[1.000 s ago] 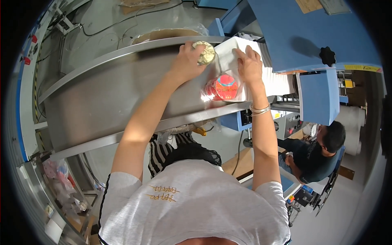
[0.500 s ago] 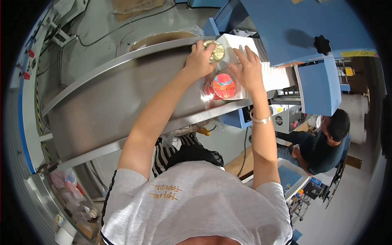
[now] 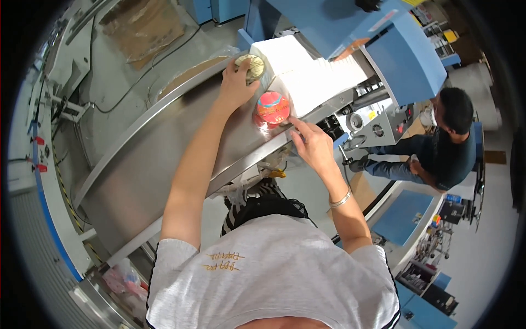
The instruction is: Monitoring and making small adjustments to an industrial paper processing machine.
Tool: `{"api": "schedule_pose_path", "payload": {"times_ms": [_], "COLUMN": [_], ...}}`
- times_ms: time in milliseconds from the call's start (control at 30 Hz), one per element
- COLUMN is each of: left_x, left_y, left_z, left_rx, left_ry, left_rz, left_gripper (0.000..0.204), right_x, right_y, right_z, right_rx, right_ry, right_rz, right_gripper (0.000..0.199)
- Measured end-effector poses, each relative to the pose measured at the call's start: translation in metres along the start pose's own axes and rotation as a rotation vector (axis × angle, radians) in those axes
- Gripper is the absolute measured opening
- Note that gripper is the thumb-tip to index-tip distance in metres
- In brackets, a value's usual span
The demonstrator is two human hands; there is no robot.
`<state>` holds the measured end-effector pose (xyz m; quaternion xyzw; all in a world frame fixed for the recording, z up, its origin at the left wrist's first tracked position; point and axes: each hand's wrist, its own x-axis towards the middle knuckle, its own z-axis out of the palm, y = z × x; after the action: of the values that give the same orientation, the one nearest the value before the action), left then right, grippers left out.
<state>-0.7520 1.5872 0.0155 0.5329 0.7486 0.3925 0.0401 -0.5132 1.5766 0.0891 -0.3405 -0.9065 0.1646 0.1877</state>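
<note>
1. Steel chute (image 3: 164, 164), broad and curved, runs from lower left up to upper right; its far end passes under the blue machine housing (image 3: 405, 60) and is hidden there, and the fisheye bends its edges.
2. White stack of sheets (image 3: 323, 77) sits at the chute's upper end, partly covered by the blue housing, so how far back it goes cannot be made out.
3. Another person (image 3: 444, 148) in dark clothing sits at the right, well apart from the chute; that person's hands are too small and too covered to read.
4. Left hand (image 3: 236, 82) is at the end of a forearm stretched straight up the chute, palm down, fingers curled over the near side of the gold-patterned round piece (image 3: 253, 67). It grips or presses that piece; the fingertips are hidden behind it, so which cannot be told.
5. Right hand (image 3: 312, 143) hangs at the chute's near rail, wrist bent, a thin bracelet on it. Its fingers are loosely spread and hold nothing; the forefinger points toward the red piece, just short of it.
6. Red round piece (image 3: 273, 107) lies flat on the chute between the two hands, just below the white stack, with a shiny clear film around it whose outline is hard to trace.
</note>
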Motion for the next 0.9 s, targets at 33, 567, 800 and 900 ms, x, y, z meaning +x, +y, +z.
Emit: {"api": "schedule_pose_path", "payload": {"times_ms": [33,567,800,900], "left_x": [0.0,-0.021,-0.084,-0.086], "left_y": [0.002,0.04,0.084,0.087], "left_z": [0.0,-0.004,-0.002,0.0], "left_rx": [-0.014,0.166,-0.041,0.016], "left_ry": [0.021,0.207,-0.089,-0.068], "left_rz": [-0.006,0.044,0.19,0.133], "left_gripper": [0.057,0.049,0.057,0.062], "right_x": [-0.001,0.014,0.016,0.016], "right_y": [-0.001,0.059,0.076,0.082], "right_z": [-0.001,0.006,0.016,0.015], "right_rx": [0.01,0.109,0.245,0.187], "right_ry": [-0.031,0.017,0.068,-0.027], "right_rz": [0.036,-0.175,-0.216,-0.172], "right_gripper": [0.019,0.012,0.015,0.016]}}
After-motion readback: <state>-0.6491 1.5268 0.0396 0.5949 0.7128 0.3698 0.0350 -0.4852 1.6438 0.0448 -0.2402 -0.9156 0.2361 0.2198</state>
